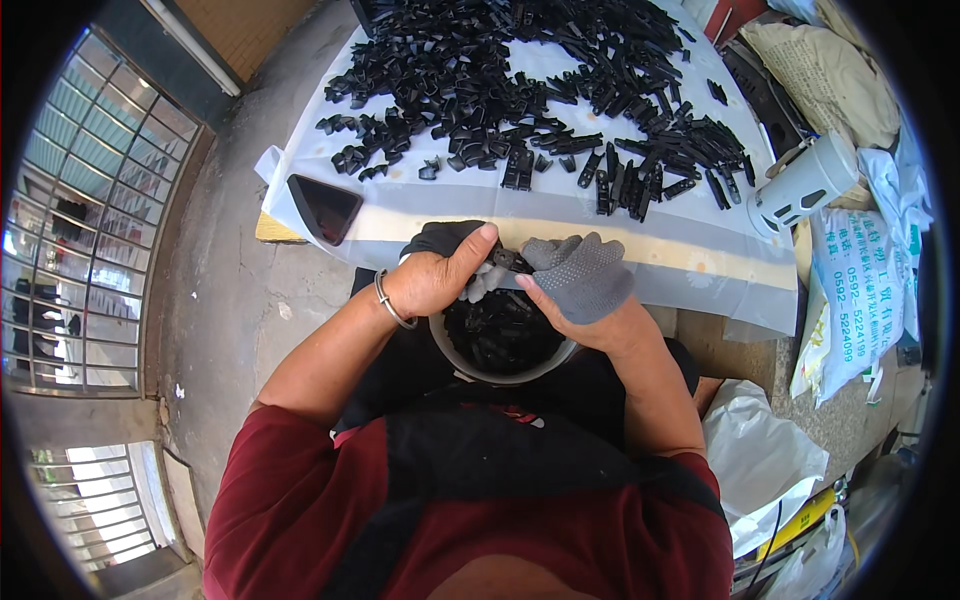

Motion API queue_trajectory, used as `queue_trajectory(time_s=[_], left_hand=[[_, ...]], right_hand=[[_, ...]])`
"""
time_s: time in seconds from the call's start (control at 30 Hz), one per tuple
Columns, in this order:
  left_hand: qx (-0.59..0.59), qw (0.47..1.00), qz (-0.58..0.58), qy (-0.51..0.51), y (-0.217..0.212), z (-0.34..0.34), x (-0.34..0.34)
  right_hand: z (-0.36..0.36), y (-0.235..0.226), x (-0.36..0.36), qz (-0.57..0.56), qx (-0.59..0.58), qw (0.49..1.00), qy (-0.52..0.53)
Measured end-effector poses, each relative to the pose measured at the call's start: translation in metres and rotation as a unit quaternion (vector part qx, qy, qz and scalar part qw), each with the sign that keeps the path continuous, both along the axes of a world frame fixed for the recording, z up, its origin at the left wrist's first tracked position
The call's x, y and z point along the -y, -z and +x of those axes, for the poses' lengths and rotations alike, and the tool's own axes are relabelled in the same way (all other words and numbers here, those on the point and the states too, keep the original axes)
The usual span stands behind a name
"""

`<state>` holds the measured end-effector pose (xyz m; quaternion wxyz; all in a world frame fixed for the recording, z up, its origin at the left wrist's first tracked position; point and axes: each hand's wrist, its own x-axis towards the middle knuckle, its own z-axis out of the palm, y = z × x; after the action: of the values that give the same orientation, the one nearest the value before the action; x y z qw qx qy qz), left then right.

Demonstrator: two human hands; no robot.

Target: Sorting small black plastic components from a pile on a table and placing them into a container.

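Note:
My left hand (440, 272) and my right hand (583, 285) meet above a bucket in my lap. Both wear gloves with the thumbs bare; the right glove is grey with dots, the left looks black and grey. Between the fingers of both is a small black plastic part (514, 261), half hidden by them. The round bucket (505, 379) has a pale rim and holds many similar black plastic pieces (500, 332). Ahead, a table with a white cloth (420, 205) carries a large spread of black plastic parts (440, 70), some short and curved, others long and narrow.
A dark phone (325, 210) lies at the table's near left corner. On the right stand a light grey cylinder (806, 183) and printed plastic bags (850, 290). A white bag (760, 455) sits low by my right side. Barred windows (90, 220) line the left.

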<state>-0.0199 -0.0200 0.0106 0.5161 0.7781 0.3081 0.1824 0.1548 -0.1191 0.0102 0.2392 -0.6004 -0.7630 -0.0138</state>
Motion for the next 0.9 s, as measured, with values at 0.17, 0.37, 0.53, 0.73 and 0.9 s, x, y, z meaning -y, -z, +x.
queue_trajectory(time_s=[0.17, 0.37, 0.53, 0.73, 0.9], left_hand=[[0.056, 0.989, 0.139, 0.009, 0.015, 0.006, 0.001], [0.012, 0.973, 0.224, 0.052, 0.017, -0.003, 0.001], [-0.187, 0.91, 0.37, -0.015, -0.003, -0.003, -0.031], [-0.17, 0.905, 0.389, -0.024, 0.007, 0.073, -0.083], [-0.28, 0.866, 0.408, 0.072, 0.012, 0.085, -0.1]], right_hand=[[-0.012, 0.005, -0.001, -0.055, 0.029, 0.998, 0.019], [-0.02, 0.033, -0.013, 0.127, -0.051, 0.988, -0.068], [0.001, 0.012, -0.021, -0.074, -0.056, 0.995, 0.03], [0.015, 0.03, -0.068, 0.035, 0.025, 0.994, 0.102], [0.015, 0.037, -0.079, -0.014, 0.091, 0.991, 0.1]])
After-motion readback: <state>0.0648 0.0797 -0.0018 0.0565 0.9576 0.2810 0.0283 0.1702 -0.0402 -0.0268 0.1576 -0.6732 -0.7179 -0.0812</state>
